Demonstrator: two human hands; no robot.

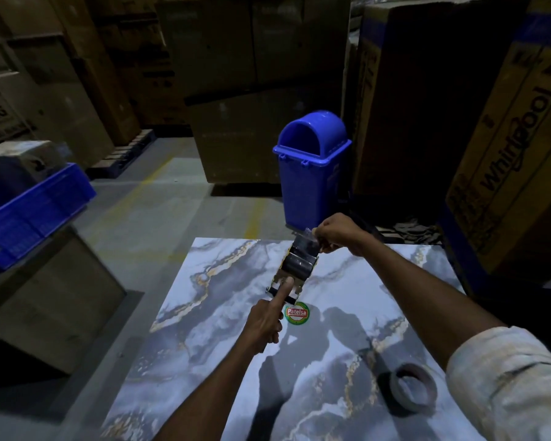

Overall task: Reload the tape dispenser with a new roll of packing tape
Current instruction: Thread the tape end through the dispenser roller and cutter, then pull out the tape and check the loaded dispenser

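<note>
A metal tape dispenser (295,269) lies on the marble-patterned table (328,345) near its far edge, with a roll of clear tape (299,265) seated in it. My left hand (269,318) presses its index finger down on the dispenser's near end, the other fingers curled. My right hand (339,232) pinches the loose clear tape end (307,237) at the dispenser's far end. A dark, nearly bare tape core (409,389) lies flat on the table at the near right, apart from both hands.
A round green and red sticker (297,314) sits on the table beside my left hand. A blue lidded bin (310,167) stands past the far edge. Tall cardboard boxes (503,138) rise at right and behind. A blue crate (29,211) rests on boxes at left.
</note>
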